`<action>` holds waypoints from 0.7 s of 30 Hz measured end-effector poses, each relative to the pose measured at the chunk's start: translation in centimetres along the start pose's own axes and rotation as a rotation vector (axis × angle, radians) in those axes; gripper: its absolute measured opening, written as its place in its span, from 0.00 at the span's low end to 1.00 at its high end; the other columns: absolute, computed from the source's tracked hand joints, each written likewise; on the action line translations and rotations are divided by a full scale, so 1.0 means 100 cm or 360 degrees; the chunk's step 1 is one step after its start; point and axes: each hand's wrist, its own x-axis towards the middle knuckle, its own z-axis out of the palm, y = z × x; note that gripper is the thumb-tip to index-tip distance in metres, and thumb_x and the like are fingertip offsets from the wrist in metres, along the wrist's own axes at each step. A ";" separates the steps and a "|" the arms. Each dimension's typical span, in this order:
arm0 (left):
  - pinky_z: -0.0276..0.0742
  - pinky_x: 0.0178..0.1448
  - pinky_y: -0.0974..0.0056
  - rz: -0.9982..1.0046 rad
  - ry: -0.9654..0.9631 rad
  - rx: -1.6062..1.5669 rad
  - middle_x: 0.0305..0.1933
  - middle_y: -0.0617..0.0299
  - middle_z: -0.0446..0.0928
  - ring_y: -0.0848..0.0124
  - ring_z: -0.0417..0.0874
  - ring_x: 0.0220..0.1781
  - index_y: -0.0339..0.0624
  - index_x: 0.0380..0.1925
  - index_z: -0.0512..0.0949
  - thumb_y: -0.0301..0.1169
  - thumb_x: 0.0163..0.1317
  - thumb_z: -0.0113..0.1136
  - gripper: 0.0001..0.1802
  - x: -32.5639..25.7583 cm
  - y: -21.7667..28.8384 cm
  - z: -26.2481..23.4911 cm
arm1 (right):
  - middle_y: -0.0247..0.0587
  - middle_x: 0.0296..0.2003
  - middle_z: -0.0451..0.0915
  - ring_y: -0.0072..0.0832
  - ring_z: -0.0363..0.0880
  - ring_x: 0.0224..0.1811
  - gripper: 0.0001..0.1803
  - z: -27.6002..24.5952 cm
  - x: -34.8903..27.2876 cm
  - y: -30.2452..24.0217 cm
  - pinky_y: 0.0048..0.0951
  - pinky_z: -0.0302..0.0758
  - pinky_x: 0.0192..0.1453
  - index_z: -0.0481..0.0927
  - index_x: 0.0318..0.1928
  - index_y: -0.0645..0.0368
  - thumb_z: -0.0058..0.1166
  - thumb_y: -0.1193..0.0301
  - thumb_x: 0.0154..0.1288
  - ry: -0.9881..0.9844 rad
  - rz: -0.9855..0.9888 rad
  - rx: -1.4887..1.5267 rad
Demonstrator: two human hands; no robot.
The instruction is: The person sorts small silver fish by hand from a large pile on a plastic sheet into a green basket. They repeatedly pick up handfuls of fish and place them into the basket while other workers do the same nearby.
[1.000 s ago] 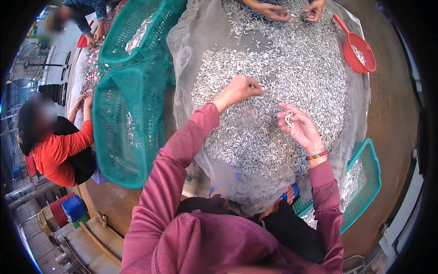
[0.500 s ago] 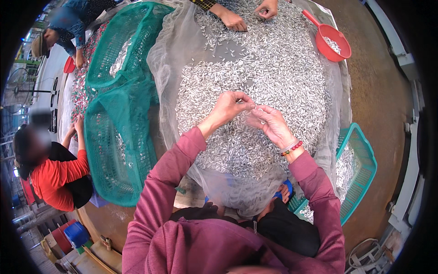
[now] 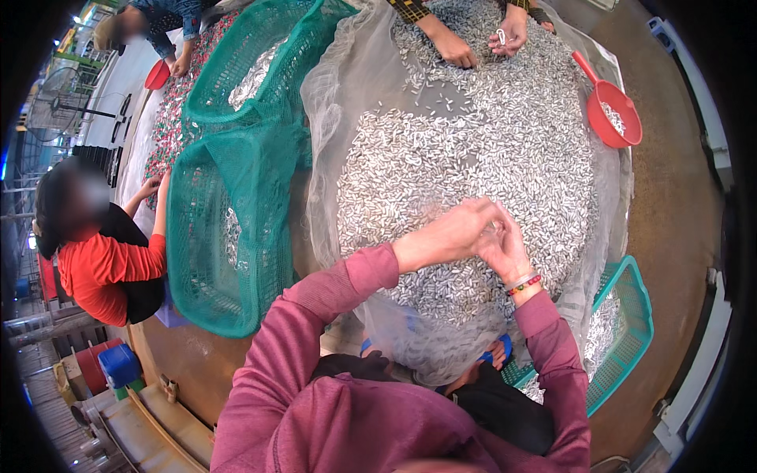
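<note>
My left hand (image 3: pixel 461 226) and my right hand (image 3: pixel 506 251) meet above a broad pile of small silvery elongated pieces (image 3: pixel 402 173). Bent and partly blurred, the left fingers reach over to the right fingertips. My right hand is curled, with beads and a pale band at its wrist. Whatever lies between the fingers is too small and hidden to make out. Under the pile is a sheer whitish net (image 3: pixel 335 102), which also hangs over its near edge.
A red scoop (image 3: pixel 613 114) rests at the far right. Near right stands a teal basket (image 3: pixel 631 347) of pale pieces. Green net-covered baskets (image 3: pixel 185 236) stand left. Across the pile are a co-worker's hands (image 3: pixel 449 46); a person in red (image 3: pixel 118 268) and another in blue work left.
The view has shifted, so the surroundings sit farther right. My left hand has come over toward my right hand, and the two now overlap. One co-worker's hand has lifted a small pale loop.
</note>
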 end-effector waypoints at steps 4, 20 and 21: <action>0.78 0.49 0.55 -0.0414 0.0102 -0.0123 0.43 0.45 0.78 0.48 0.81 0.43 0.41 0.45 0.79 0.26 0.57 0.59 0.14 0.012 -0.032 -0.023 | 0.55 0.48 0.78 0.45 0.80 0.47 0.22 0.000 -0.001 -0.007 0.43 0.82 0.48 0.68 0.59 0.66 0.41 0.63 0.74 -0.0103 0.0066 -0.0052; 0.76 0.43 0.67 -0.1040 -0.0010 -0.0663 0.37 0.63 0.82 0.75 0.80 0.40 0.42 0.43 0.83 0.34 0.62 0.62 0.12 0.009 -0.141 -0.103 | 0.35 0.23 0.76 0.24 0.73 0.25 0.19 0.013 0.098 -0.097 0.25 0.69 0.28 0.74 0.54 0.64 0.51 0.63 0.70 0.0240 -0.0210 -0.2161; 0.77 0.43 0.68 -0.0944 0.0020 -0.0767 0.38 0.62 0.82 0.75 0.80 0.40 0.41 0.42 0.84 0.34 0.62 0.62 0.11 0.009 -0.141 -0.109 | 0.42 0.25 0.78 0.33 0.77 0.27 0.18 0.014 0.125 -0.093 0.32 0.72 0.30 0.74 0.51 0.65 0.50 0.65 0.69 0.0137 -0.0851 -0.2599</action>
